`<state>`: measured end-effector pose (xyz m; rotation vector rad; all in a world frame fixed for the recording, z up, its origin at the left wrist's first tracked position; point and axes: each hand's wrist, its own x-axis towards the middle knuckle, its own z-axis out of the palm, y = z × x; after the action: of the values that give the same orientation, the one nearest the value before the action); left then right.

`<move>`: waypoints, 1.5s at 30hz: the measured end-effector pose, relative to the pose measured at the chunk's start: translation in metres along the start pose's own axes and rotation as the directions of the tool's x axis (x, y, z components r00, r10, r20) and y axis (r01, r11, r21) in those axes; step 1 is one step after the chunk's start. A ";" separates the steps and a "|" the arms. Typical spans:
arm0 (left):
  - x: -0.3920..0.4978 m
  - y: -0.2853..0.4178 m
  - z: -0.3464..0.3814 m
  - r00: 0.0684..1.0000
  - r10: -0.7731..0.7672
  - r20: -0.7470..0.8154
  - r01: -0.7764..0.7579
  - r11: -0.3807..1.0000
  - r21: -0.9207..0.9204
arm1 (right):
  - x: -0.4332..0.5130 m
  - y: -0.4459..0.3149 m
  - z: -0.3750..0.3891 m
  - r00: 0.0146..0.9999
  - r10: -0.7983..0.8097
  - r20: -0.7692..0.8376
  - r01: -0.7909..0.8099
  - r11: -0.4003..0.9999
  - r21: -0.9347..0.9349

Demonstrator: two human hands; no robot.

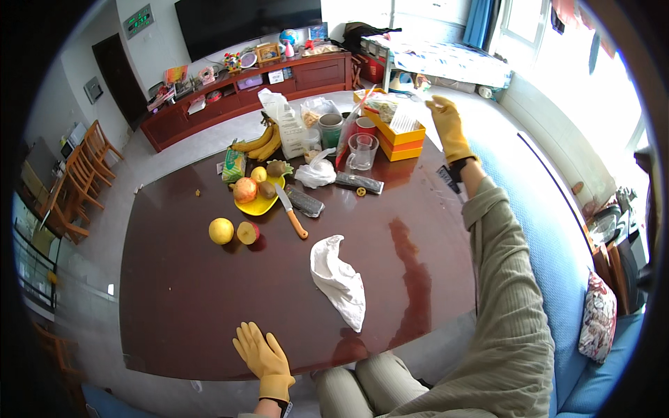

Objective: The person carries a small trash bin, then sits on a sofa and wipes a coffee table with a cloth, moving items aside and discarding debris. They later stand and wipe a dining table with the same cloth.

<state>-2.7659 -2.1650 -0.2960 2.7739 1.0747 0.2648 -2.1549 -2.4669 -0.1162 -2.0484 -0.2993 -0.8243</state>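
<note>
My left hand (pixel 261 350), in a yellow rubber glove, rests palm down on the near edge of the dark red table (pixel 198 292), with nothing under its spread fingers visible. My right hand (pixel 446 125), gloved alike, is raised at the table's far right corner beside a yellow and orange box (pixel 401 149). Its fingers are bent together; whether they pinch something thin and clear cannot be made out against the bright floor. A crumpled white cloth (pixel 339 282) lies on the table between the hands. Beyond it lies a knife with a wooden handle (pixel 297 223).
A yellow plate (pixel 256 210) holds several fruits, including a pomegranate (pixel 245 189). Nearby are a yellow fruit (pixel 221 231), a cut apple (pixel 248 233), bananas (pixel 266 143), a clear measuring jug (pixel 361 152) and a white plastic bag (pixel 316 172). A blue sofa (pixel 512 219) runs along the right.
</note>
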 end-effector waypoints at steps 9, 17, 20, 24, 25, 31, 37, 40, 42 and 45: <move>-0.001 -0.005 0.001 0.997 0.057 -0.046 -0.056 0.998 0.016 | 0.014 0.055 0.077 0.926 -0.315 0.209 0.330 0.943 -0.044; 0.000 -0.004 0.002 0.995 0.077 -0.066 -0.076 0.997 0.024 | -0.014 0.045 0.063 0.820 -0.057 0.570 0.430 0.718 -0.548; 0.000 -0.005 0.004 0.994 0.076 -0.077 -0.074 0.997 0.029 | 0.001 0.024 0.045 0.767 0.067 0.638 0.444 0.662 -0.604; 0.000 -0.006 0.006 0.992 0.079 -0.096 -0.076 0.997 0.034 | 0.012 0.003 0.023 0.675 0.181 0.715 0.504 0.594 -0.627; 0.000 -0.006 0.006 0.993 0.073 -0.097 -0.070 0.997 0.032 | 0.011 -0.001 0.019 0.713 0.100 0.694 0.515 0.597 -0.615; 0.000 -0.005 0.008 0.991 0.063 -0.117 -0.062 0.998 0.005 | -0.130 -0.055 0.026 0.732 -0.127 0.669 0.466 0.810 -0.356; -0.001 -0.004 0.008 0.987 0.056 -0.149 -0.055 0.998 0.010 | -0.385 -0.125 0.014 0.482 -0.327 0.813 0.381 0.914 0.141; 0.000 -0.001 0.007 0.993 0.018 -0.114 -0.018 1.000 0.004 | -0.408 -0.127 0.017 0.564 -0.391 0.727 0.459 0.881 0.117; 0.001 0.000 0.004 0.997 0.001 -0.076 0.000 1.000 0.019 | -0.383 -0.111 0.019 0.577 -0.244 0.780 -0.111 0.922 0.371; 0.002 0.003 0.000 0.999 -0.021 -0.038 0.021 1.000 -0.004 | -0.334 -0.063 0.009 0.717 -0.085 0.692 -0.457 0.692 0.559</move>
<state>-2.7622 -2.1658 -0.2955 2.7634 1.1098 0.3184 -2.4329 -2.3916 -0.2970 -1.4949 -0.6632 0.2459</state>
